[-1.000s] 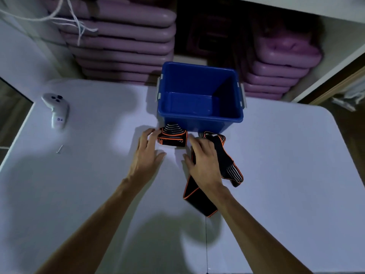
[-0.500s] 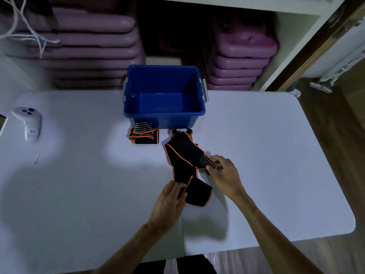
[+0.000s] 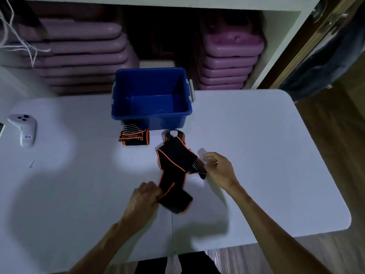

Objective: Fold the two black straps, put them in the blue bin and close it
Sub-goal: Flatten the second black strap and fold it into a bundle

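Note:
The open blue bin (image 3: 152,115) stands empty at the table's far middle. One black strap with orange edging (image 3: 134,137) lies folded right in front of the bin's left corner. The second strap (image 3: 174,167) sprawls loosely nearer me, partly doubled over itself. My left hand (image 3: 143,198) pinches its near end at the left edge. My right hand (image 3: 219,169) touches its striped right end, fingers spread. No lid for the bin is in view.
A white controller (image 3: 24,128) lies at the table's (image 3: 256,175) far left, a small screw (image 3: 31,164) near it. Stacked purple trays (image 3: 83,62) fill shelves behind the bin. The table's right edge drops to wooden floor (image 3: 335,175).
Both hands left the folded strap and moved down to the loose one. My left hand took hold of its near end; my right hand shifted to its right end.

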